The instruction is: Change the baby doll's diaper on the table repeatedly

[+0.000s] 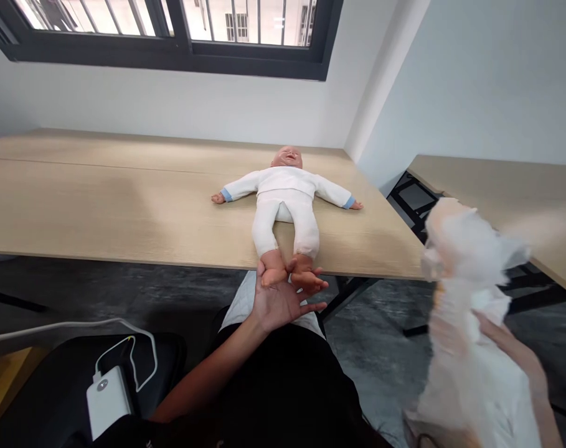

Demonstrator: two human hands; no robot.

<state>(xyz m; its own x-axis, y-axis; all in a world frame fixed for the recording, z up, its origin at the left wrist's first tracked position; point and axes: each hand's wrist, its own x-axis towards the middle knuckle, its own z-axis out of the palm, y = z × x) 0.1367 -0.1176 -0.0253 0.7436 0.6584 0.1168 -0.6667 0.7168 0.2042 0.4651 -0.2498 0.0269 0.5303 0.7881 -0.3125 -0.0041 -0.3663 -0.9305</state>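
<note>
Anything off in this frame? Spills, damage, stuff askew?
No spill visible. The doll lies with its feet past the table edge, at the left hand, so the tabletop doesn't support them. The white item in the right hand looks crumpled; blur hides any damage.

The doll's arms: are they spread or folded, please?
Spread: both white sleeves of the doll reach outward, one to each side, along the table.
</note>
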